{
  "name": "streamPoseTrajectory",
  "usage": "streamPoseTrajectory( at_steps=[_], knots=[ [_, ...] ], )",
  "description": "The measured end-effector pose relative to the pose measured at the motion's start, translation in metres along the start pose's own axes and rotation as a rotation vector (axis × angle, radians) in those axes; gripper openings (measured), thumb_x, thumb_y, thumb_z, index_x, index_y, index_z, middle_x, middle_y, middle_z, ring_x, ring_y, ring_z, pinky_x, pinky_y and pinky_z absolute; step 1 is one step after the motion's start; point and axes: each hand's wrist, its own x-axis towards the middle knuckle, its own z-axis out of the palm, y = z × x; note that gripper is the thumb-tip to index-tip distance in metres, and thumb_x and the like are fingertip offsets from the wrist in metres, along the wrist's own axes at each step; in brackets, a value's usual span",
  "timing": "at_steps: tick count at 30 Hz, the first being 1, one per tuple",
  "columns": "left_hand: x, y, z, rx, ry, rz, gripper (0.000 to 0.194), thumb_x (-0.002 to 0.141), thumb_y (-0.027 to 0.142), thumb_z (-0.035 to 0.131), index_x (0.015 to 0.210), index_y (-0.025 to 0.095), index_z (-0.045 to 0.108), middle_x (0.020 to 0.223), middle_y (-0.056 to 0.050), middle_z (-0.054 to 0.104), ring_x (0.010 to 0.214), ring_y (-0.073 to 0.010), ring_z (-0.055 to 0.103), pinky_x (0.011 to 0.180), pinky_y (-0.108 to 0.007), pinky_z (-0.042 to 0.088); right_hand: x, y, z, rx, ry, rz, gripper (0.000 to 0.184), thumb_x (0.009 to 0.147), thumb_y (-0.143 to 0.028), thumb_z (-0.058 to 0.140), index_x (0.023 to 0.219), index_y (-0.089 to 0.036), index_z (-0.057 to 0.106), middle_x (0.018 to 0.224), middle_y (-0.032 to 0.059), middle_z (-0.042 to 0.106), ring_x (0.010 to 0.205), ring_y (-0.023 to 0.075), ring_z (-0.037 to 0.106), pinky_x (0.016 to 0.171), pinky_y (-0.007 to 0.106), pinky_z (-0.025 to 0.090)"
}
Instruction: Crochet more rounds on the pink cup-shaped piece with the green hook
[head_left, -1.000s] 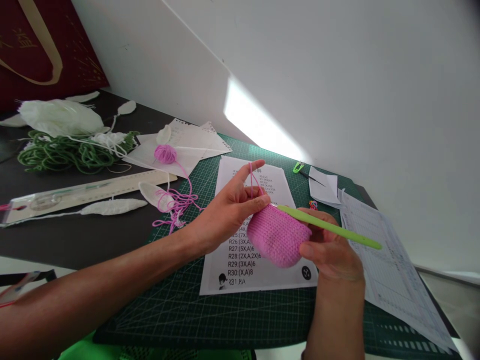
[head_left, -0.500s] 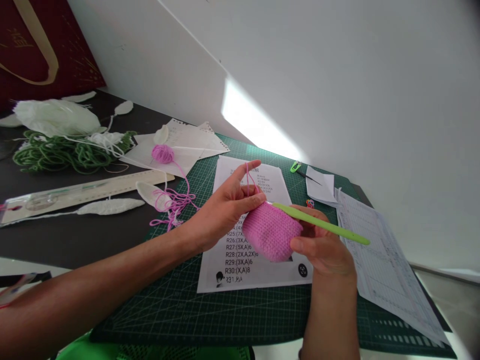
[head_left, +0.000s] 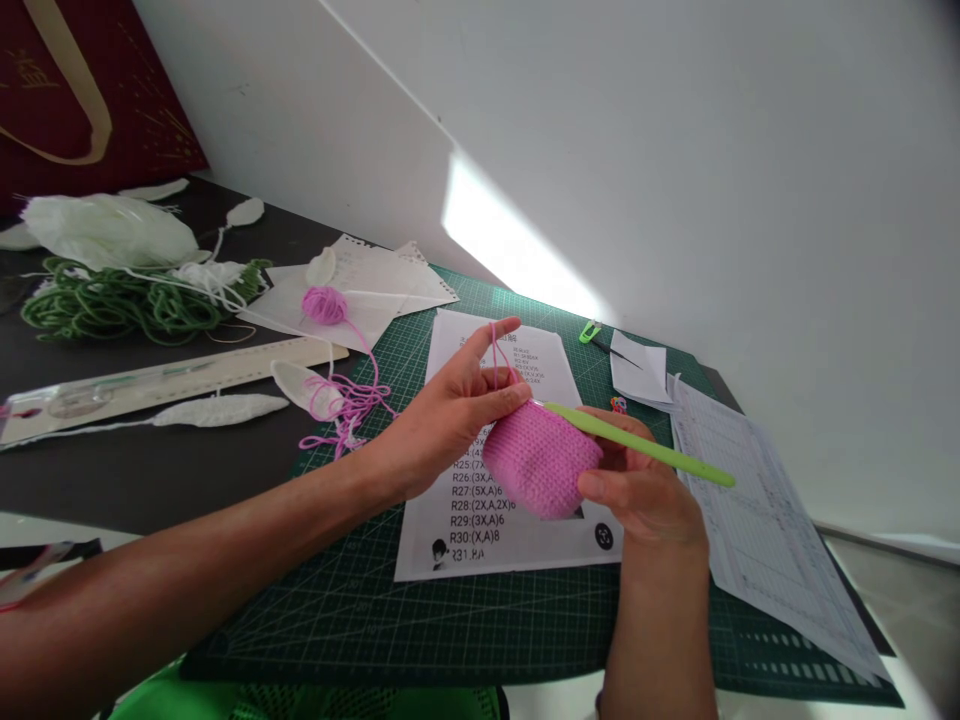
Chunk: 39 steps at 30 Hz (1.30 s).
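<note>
A pink crochet piece (head_left: pixel 541 462), rounded like a small pouch, is held between my two hands above a printed pattern sheet (head_left: pixel 427 545). My left hand (head_left: pixel 474 388) pinches its upper left edge with thumb and finger, while pink yarn loops over the raised index finger. My right hand (head_left: pixel 643 485) grips the green-handled crochet hook (head_left: pixel 645 440) and touches the piece's right side with the thumb. The hook's metal tip lies at the top edge near my left thumb; whether it is inside a stitch cannot be made out.
Left of the mat lie a pink yarn ball (head_left: pixel 324 304), tangled pink yarn (head_left: pixel 352 405), green yarn (head_left: pixel 135 305), a ruler (head_left: pixel 240 367) and white crocheted leaves (head_left: pixel 225 410). At right are small scissors (head_left: pixel 592 333) and written sheets (head_left: pixel 757 510). A wall (head_left: pixel 675 180) stands behind.
Almost nothing differs. The whole view has shifted very slightly, and both hands keep the same hold on the crochet piece and hook.
</note>
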Motion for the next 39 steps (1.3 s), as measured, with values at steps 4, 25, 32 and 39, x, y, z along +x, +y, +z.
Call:
streamPoseTrajectory(
  at_steps=[4, 25, 32, 39],
  knots=[
    [-0.0001, 0.0002, -0.0001, -0.003, -0.005, -0.004, 0.072, 0.085, 0.021, 0.068, 0.148, 0.022, 0.032, 0.076, 0.004, 0.054, 0.062, -0.0103, 0.045, 0.057, -0.025, 0.034, 0.0005, -0.0009, 0.0008, 0.004, -0.019, -0.002, 0.035, 0.07, -0.032, 0.077, 0.104, -0.026, 0.072, 0.085, 0.002, 0.063, 0.075, 0.0153, 0.055, 0.065, 0.029, 0.05],
    [-0.0007, -0.0002, -0.0005, -0.011, -0.016, -0.003, 0.07, 0.087, 0.02, 0.067, 0.147, 0.024, 0.033, 0.076, 0.004, 0.054, 0.062, -0.0097, 0.045, 0.058, -0.025, 0.034, -0.0006, -0.0011, 0.0019, 0.003, 0.005, 0.004, 0.034, 0.069, -0.033, 0.079, 0.102, -0.026, 0.072, 0.08, 0.0008, 0.062, 0.07, 0.0134, 0.052, 0.06, 0.026, 0.046],
    [-0.0005, -0.0004, -0.0004, -0.005, -0.01, 0.001, 0.07, 0.086, 0.019, 0.067, 0.148, 0.023, 0.032, 0.076, 0.003, 0.054, 0.063, -0.0106, 0.045, 0.058, -0.026, 0.033, -0.001, -0.0018, 0.0024, -0.025, 0.016, 0.02, 0.035, 0.068, -0.036, 0.079, 0.101, -0.025, 0.072, 0.08, 0.0012, 0.061, 0.07, 0.0144, 0.051, 0.059, 0.027, 0.046],
    [-0.0005, 0.0004, -0.0003, 0.008, -0.01, -0.002, 0.07, 0.087, 0.02, 0.067, 0.148, 0.024, 0.032, 0.076, 0.004, 0.054, 0.062, -0.01, 0.046, 0.058, -0.025, 0.034, -0.0013, -0.0012, 0.0015, -0.01, 0.013, 0.021, 0.034, 0.068, -0.033, 0.079, 0.101, -0.025, 0.072, 0.076, 0.0, 0.059, 0.066, 0.0124, 0.048, 0.057, 0.025, 0.042]
  ],
)
